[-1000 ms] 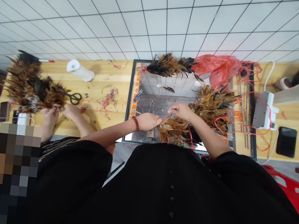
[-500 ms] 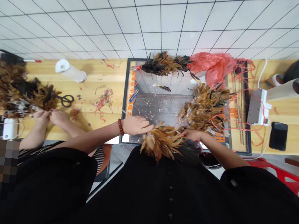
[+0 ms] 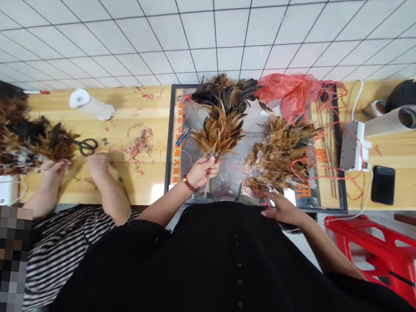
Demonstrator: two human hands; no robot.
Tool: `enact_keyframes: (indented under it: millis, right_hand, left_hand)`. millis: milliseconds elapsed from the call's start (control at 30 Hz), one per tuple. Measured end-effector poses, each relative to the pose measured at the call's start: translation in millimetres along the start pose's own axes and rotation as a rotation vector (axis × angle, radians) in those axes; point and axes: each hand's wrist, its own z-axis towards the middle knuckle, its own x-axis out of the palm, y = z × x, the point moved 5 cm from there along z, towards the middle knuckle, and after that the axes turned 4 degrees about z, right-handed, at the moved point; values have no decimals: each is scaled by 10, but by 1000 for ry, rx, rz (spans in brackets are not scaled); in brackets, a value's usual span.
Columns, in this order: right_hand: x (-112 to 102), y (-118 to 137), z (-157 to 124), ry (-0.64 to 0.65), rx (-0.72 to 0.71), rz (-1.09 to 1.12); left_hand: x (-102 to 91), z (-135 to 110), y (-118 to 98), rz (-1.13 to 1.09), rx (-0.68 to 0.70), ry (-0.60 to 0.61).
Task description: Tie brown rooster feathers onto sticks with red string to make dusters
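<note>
My left hand point(image 3: 202, 172), with a beaded bracelet at the wrist, is closed around the stick of a feather duster point(image 3: 220, 132). Its brown and black feathers point away from me, over the framed board, and the stick's end shows below my fist. My right hand point(image 3: 282, 208) is low at the board's near edge, with red string point(image 3: 264, 198) at its fingers; the grip itself is partly hidden. A thin length of that string runs toward the duster's base. To the right lies a pile of brown feathers point(image 3: 283, 152), and dark feathers lie behind the duster.
At left, a co-worker's hands point(image 3: 54, 167) work at feathers point(image 3: 1, 122) near black scissors point(image 3: 88, 146). A white roll point(image 3: 91, 104) and string scraps lie on the wooden table. A red plastic bag point(image 3: 290, 93), power strip point(image 3: 352, 145), phone point(image 3: 383, 185) and red stool point(image 3: 370, 244) are right.
The feather duster has swung from lying across the near edge, feathers toward me, to pointing away. My left hand now grips its stick; my right hand has moved slightly lower and right.
</note>
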Motion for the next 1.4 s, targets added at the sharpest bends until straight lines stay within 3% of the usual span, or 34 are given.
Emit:
enact_keyframes:
  millis: [33,133,200,367,433,500,567,667,733,800,867,967,1100,1167,1267,1400]
  right_hand:
    - [5,190,96,40,-49,-11]
    - [73,710,452,-148,-149,-1]
    - [267,903,659,-204,-178,166]
    - [776,669,773,-154,170,1047]
    - [816,553,729,-104,219,1196]
    - [769,470,737,-7,234,1088]
    - [643,394,826,43,239,738]
    - [295,301,1065,-168,278,55]
    - [127,266,1214,-280,368,-273]
    - [88,214,1325,-248,460,-437]
    - [113,170,1374,-192,479,-438]
    - [113,209,1325,-273,366,-197]
    - [128,535,1148,-435,109,440]
    - [253,773,1104,-364,36,688]
    - [481,1085,1089,-190,-46,838]
    - [547,1154,1021,-72,-117,991]
  left_hand:
    - [43,18,76,-15,-28,21]
    - [165,32,305,-62,-116,65]
    - [195,18,393,-102,-153,54]
    - [-13,-54,236,-294,-116,-134]
    - [-115,-78,123,-333,-81,-198]
    - [-187,-90,47,-327,-33,-246]
    - [-232,-97,33,-298,-1,-302]
    - [-253,-107,125,-258,-51,-390]
    - [-221,-105,199,-260,-87,-405]
    - [-169,-94,254,-276,-87,-392]
    - [-118,-77,305,-291,-88,-373]
    - [-74,-43,375,-310,-107,-326]
    - [-58,9,434,-316,-133,-261]
    - [-43,38,462,-296,-146,-260]
    - [7,89,525,-257,-179,-277]
    - [14,145,581,-170,-152,-392]
